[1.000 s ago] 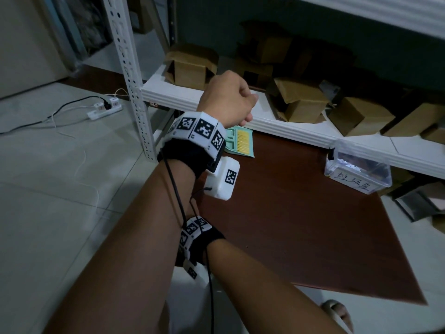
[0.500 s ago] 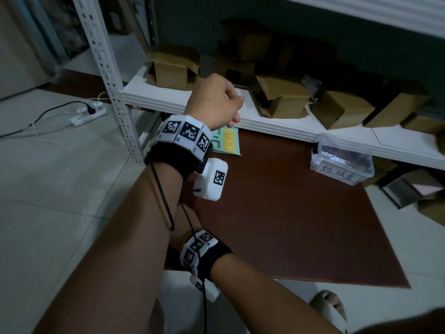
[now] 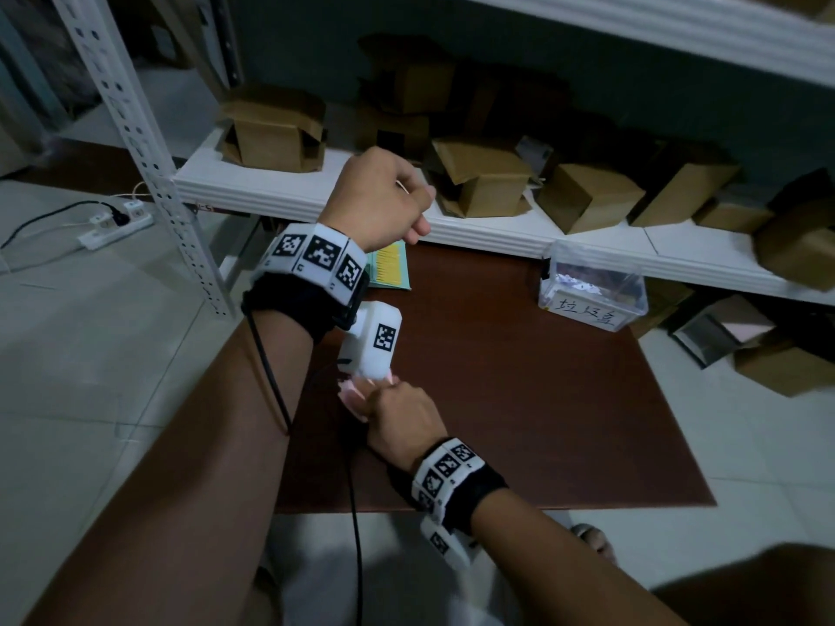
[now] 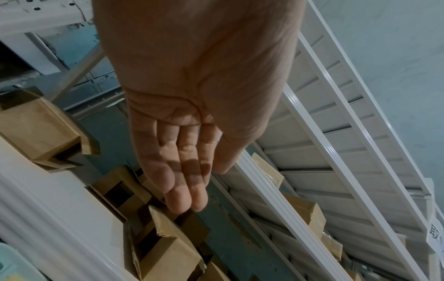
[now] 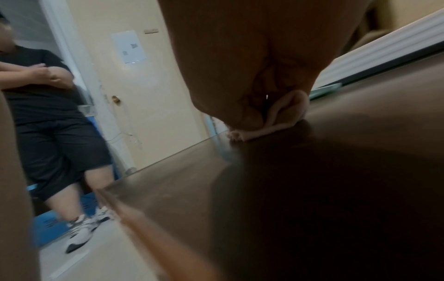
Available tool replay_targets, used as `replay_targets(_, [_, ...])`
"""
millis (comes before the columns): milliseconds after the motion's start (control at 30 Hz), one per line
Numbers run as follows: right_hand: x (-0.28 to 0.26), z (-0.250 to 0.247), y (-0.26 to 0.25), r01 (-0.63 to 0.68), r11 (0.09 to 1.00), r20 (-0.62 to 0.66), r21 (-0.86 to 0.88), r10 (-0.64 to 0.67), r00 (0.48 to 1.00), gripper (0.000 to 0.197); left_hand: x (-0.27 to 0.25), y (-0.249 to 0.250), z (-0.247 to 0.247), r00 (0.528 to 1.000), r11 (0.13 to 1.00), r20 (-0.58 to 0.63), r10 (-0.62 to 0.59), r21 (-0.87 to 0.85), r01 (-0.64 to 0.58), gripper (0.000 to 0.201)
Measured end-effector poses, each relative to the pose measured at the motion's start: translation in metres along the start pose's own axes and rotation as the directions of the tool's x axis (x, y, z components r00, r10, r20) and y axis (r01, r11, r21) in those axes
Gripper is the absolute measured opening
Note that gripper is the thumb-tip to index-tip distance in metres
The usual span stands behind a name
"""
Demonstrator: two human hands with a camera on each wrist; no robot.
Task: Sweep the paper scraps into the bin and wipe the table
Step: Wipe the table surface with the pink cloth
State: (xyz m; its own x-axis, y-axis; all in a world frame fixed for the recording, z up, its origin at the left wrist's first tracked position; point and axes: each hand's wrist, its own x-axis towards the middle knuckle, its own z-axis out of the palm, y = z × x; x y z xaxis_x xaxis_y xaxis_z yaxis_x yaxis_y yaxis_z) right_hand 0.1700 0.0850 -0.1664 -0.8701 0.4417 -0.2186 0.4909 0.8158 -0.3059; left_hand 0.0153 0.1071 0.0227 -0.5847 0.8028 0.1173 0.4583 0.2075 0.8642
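Observation:
My right hand [image 3: 397, 420] grips a crumpled pink cloth [image 3: 352, 395] and presses it on the dark brown table [image 3: 542, 399] near its left side. The right wrist view shows the cloth [image 5: 286, 114] bunched under the curled fingers, touching the tabletop [image 5: 336, 161]. My left hand [image 3: 384, 196] hovers raised over the table's far left corner; in the left wrist view its fingers [image 4: 185, 171] hang relaxed and hold nothing. A clear plastic bin [image 3: 592, 286] with a handwritten label stands at the table's far edge and has white scraps inside.
A teal brush with yellow bristles [image 3: 388, 266] lies at the far left corner. A white shelf [image 3: 497, 232] with cardboard boxes [image 3: 479, 178] overhangs the back edge. A steel upright [image 3: 149, 151] and power strip [image 3: 115, 223] are left. A person [image 5: 48, 95] stands nearby.
My right hand with the cloth has slid out from under my left forearm, rightward and further onto the table. The left hand stays raised by the shelf.

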Motion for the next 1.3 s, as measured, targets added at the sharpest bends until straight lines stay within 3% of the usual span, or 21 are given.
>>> replay_targets(267, [-0.028,-0.021,0.066,-0.238,0.966,-0.079,-0.102,0.231,0.97,0.065,-0.002,0.011,0.009,0.999,0.999,0.033,0.035,-0.001,-0.035,0.023])
replay_targets(467, [-0.04,-0.026,0.129,-0.414,0.909,-0.139,-0.051,0.404,0.904,0.068,-0.001,0.015,0.011,0.999,0.999,0.027,0.022,-0.026,-0.021,0.024])
replay_targets(633, [-0.064,-0.047,0.182,-0.558,0.83,-0.189,0.024,0.552,0.812,0.075,0.0,0.013,0.013,0.999,1.0,0.033,0.028,-0.012,-0.028,0.023])
replay_targets(733, [-0.079,-0.059,0.209,-0.584,0.812,-0.214,-0.006,0.57,0.794,0.07,0.002,0.012,0.014,0.999,1.0,0.03,0.027,-0.005,-0.027,0.023])
replay_targets(867, [-0.092,-0.061,0.247,-0.66,0.752,-0.272,-0.011,0.633,0.725,0.073,0.001,0.015,0.015,0.999,0.999,0.024,0.027,-0.017,-0.027,0.023])
replay_targets(1000, [-0.108,-0.056,0.286,-0.7,0.714,-0.302,-0.006,0.666,0.682,0.055,0.0,0.016,0.018,0.998,0.999,0.041,0.039,0.007,-0.039,0.023])
replay_targets(1167, [-0.119,-0.062,0.293,-0.796,0.596,-0.354,0.107,0.771,0.529,0.038,0.0,0.016,0.016,0.998,0.999,0.043,0.047,0.005,-0.047,0.024])
replay_targets(1300, [-0.122,-0.054,0.293,-0.819,0.527,-0.368,0.228,0.825,0.428,0.038,-0.002,0.015,0.014,0.998,0.999,0.035,0.047,0.003,-0.047,0.024])
